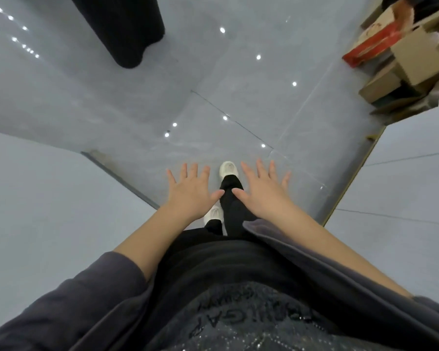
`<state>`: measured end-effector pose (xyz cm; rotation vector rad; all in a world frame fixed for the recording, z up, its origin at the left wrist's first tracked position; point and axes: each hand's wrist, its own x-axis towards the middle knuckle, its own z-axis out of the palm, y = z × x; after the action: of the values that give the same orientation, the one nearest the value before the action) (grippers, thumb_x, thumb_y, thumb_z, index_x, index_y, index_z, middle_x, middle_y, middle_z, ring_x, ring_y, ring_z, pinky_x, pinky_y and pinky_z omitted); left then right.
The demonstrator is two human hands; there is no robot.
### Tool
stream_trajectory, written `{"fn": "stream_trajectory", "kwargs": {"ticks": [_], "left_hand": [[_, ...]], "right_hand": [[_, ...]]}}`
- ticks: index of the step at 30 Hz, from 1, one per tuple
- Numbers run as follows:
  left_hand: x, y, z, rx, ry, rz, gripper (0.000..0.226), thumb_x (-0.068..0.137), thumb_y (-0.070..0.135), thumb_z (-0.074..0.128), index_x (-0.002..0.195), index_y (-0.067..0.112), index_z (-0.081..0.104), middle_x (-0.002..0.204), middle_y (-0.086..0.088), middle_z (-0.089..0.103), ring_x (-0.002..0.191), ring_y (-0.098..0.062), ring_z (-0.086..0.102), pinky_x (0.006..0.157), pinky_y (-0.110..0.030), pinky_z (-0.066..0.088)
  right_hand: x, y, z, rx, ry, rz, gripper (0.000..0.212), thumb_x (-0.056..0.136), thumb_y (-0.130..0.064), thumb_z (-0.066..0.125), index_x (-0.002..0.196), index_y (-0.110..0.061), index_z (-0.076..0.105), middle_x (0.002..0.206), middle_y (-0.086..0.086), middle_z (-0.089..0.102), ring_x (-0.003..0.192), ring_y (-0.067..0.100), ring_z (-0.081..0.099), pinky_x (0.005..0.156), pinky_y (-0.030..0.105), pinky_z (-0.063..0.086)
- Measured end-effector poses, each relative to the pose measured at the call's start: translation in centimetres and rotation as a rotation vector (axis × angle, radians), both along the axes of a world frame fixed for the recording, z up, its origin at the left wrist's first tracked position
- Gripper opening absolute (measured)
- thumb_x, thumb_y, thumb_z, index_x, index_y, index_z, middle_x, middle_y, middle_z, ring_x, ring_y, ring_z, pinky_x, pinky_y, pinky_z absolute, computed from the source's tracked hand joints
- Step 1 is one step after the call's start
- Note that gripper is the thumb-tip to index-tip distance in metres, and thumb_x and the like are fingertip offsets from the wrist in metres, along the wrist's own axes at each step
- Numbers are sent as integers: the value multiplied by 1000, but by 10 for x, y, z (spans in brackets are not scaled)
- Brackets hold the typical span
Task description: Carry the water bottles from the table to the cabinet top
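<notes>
My left hand (pixel 191 191) and my right hand (pixel 264 190) are both stretched out in front of me, palms down, fingers spread, holding nothing. They hover over the glossy grey floor (pixel 213 97), above my white shoes and black trousers. No water bottle, table top with bottles or cabinet top shows in the head view.
A grey wall or panel (pixel 48 203) runs along my left side and another grey panel (pixel 403 198) along my right, leaving a narrow passage. Stacked cardboard boxes (pixel 401 59), one red, lie at the upper right. A dark black object (pixel 127 29) stands at the upper left.
</notes>
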<state>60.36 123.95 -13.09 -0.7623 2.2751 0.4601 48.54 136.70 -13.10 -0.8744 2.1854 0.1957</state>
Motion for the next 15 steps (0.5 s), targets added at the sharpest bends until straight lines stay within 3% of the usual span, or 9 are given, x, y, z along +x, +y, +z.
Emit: {"fn": "stream_trajectory", "kwargs": {"ticks": [15], "left_hand": [[-57,-101,7,-28,19,606,76,96,63,30,155,21,9,163,-9,6,150,-30,-2,117,-61,-1]], "right_hand": [[-118,-195,6,1,-29,562,72,99,-60,34,158,-33,3,167,8,-6,152,37,-12,116,66,-4]]}}
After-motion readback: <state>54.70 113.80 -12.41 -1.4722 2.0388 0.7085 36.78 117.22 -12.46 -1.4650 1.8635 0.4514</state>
